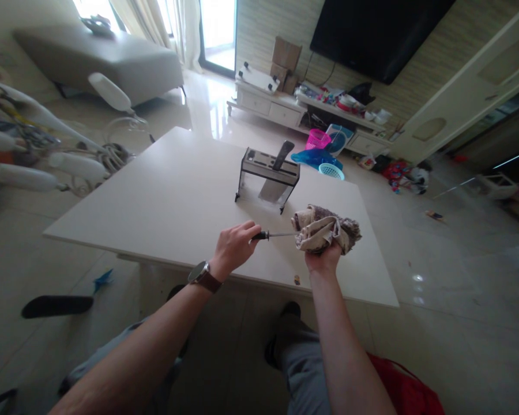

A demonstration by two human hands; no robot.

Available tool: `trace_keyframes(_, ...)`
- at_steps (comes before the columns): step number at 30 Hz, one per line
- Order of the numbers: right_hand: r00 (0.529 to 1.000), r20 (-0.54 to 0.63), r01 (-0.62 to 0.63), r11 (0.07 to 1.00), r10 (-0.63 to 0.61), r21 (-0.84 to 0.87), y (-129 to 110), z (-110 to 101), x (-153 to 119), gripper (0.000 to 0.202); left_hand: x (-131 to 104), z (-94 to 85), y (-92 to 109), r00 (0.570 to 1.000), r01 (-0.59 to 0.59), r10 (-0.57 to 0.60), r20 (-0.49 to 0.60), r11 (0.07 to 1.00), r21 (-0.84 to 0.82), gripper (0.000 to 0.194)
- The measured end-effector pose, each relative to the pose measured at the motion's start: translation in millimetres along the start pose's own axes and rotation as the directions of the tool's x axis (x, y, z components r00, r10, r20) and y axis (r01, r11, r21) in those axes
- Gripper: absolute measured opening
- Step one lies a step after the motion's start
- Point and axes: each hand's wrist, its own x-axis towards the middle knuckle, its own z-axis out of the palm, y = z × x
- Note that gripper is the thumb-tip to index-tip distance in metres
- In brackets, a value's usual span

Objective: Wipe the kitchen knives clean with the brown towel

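Observation:
My left hand [237,246] is closed round the black handle of a thin metal rod [281,234], which looks like a sharpening steel. The rod points right, and its far end reaches into a bunched brown and beige cloth [320,229]. From below, my right hand [325,257] grips that cloth; the fingers are partly hidden by its folds. Behind both hands a knife block [270,164] with clear sides stands on the white table [155,202]. A dark-handled knife [282,155] with a broad blade is slotted upright in it.
A small yellow figure [297,280] lies near the table's front edge. Beyond the table are a pink basket [318,139], a light blue basket [331,171] and a low cabinet [268,109]. White lamp arms [78,166] stand to the left.

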Motion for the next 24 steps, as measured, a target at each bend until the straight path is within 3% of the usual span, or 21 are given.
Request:
trace_keyframes(7,0.995,-0.007,0.103,0.995,-0.103,0.006,-6,-13,12,0.034,0,-1.4,-4,0.998,-0.056,0.056,0.018,0.998,0.001,0.017)
trace_keyframes(11,0.996,-0.069,0.047,0.998,-0.049,-0.036,-4,-24,17,0.029,-1,-2.6,-6,1.0,-0.015,0.015,0.017,1.0,-0.005,0.014)
trace_keyframes(14,0.999,-0.046,-0.02,0.998,0.017,-0.057,-1,-24,14,0.03,-2,-3.3,-4,0.999,0.032,-0.032,0.017,0.999,-0.031,0.015)
trace_keyframes(19,0.995,-0.038,-0.099,0.987,0.095,-0.126,24,-17,1,0.032,-1,-0.5,3,0.997,0.082,-0.082,0.006,0.996,-0.022,0.018)
trace_keyframes(24,0.995,-0.045,-0.094,0.981,0.087,-0.17,58,-19,-6,0.032,-1,2.6,9,0.997,0.068,-0.067,0.033,0.997,-0.045,0.017)
